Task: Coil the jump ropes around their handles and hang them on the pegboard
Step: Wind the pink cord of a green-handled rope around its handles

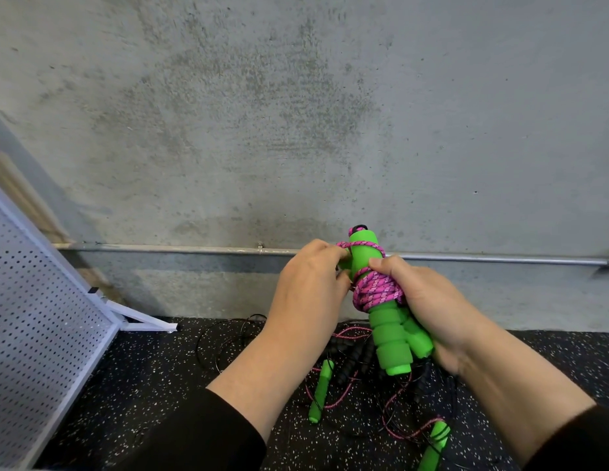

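Note:
I hold two green foam handles (389,338) side by side, upright, with pink rope (376,290) coiled thickly around their middle. My right hand (429,307) grips the handles and coil from the right, thumb pressed on the top of the coil. My left hand (310,283) pinches the rope's end against the upper part of the handles. A loose turn of rope circles the top. The white pegboard (34,321) leans at the left.
On the black speckled floor below lie other jump ropes in a tangle: a green handle (320,390), another green handle (435,443), pink rope (412,426), black beaded rope (355,355) and thin black cable (225,338). A concrete wall with a metal pipe (177,248) stands ahead.

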The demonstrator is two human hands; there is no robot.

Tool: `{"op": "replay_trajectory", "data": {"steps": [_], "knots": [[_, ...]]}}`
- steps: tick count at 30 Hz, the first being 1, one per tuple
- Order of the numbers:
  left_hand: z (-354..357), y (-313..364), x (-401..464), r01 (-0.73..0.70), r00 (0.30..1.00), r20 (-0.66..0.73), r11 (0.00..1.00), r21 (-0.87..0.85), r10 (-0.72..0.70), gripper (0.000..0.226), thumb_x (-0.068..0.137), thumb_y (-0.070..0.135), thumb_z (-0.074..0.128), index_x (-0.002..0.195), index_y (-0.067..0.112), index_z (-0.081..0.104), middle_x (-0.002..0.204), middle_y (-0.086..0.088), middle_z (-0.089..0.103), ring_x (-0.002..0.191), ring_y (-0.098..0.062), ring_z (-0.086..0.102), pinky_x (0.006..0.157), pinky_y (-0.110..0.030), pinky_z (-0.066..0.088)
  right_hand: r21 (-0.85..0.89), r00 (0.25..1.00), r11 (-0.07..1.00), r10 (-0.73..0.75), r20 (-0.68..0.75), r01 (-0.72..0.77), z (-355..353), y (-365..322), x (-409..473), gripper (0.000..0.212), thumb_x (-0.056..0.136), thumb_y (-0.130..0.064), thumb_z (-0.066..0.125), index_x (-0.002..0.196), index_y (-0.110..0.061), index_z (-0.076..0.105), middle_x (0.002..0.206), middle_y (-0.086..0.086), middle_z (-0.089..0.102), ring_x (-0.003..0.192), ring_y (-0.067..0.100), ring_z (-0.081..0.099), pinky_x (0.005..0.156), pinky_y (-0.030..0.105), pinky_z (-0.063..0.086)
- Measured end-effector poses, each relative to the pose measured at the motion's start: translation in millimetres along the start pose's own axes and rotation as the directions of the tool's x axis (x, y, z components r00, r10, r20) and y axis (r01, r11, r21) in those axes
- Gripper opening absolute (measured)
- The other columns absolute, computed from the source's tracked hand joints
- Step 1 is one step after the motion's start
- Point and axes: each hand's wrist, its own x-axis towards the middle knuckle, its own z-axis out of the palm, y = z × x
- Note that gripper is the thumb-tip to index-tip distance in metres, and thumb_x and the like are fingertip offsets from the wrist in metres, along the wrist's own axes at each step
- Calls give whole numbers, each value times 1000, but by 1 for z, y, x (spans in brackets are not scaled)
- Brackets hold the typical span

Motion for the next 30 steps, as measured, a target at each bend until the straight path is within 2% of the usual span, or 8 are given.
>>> {"op": "replay_trajectory", "data": {"steps": [6,11,16,19,22,26,28,30], "knots": [[1,-2,-2,-58,998,-30,998,-2,58,13,85,0,72,94,7,67,93,-8,63,82,-25,61,73,-29,41,11,1000,1000,-6,12,6,0,0,1,31,89,-36,66,92,-7,77,87,16,71,69,22,60,59,30,50],[1,0,-2,-74,997,-42,994,-86,70,8,96,6,62,104,9,63,124,-6,50,109,-23,56,95,-34,46,54,999,998,-42,-16,42,-4,-2,4,25,93,-31,64,85,-11,77,82,10,72,64,17,61,56,25,49],[3,12,-8,-134,991,-42,960,-247,128,8,98,10,54,103,12,60,107,5,46,97,-16,53,87,-34,48,47,989,989,-138,-60,141,-3,-1,10,28,93,-30,65,73,-17,79,77,4,71,66,12,62,63,27,49],[1,17,-10,-161,987,-38,927,-339,157,8,98,4,53,102,9,58,106,2,50,97,-10,52,88,-26,46,100,982,979,-171,-75,178,-4,-3,12,23,93,-30,67,82,-13,80,81,4,73,71,13,63,68,28,51],[-2,13,-8,-125,985,70,931,-343,159,6,97,10,54,99,12,58,113,2,52,107,-3,50,96,-14,36,88,975,974,-200,-101,209,-5,1,15,23,94,-31,68,96,-11,77,86,3,74,77,13,64,78,35,50],[4,12,-11,185,982,113,898,-400,-152,19,97,31,65,86,16,66,103,8,66,97,0,60,87,-20,46,106,978,972,-203,-58,208,-6,10,21,31,100,-34,59,121,-13,67,112,8,76,108,23,71,102,47,52],[6,11,-10,347,935,124,781,-520,-333,15,93,26,73,85,16,66,90,2,72,82,-4,64,79,-25,50,178,981,965,-196,-10,195,-3,11,20,31,105,-29,49,126,-10,64,114,9,75,109,21,71,97,41,55],[9,6,-7,468,865,189,611,-639,-465,11,93,24,72,98,18,64,89,2,75,87,-9,70,87,-33,56,193,980,961,-198,-7,196,0,12,19,29,106,-19,48,131,-13,60,112,6,76,99,15,73,85,31,56]]}}
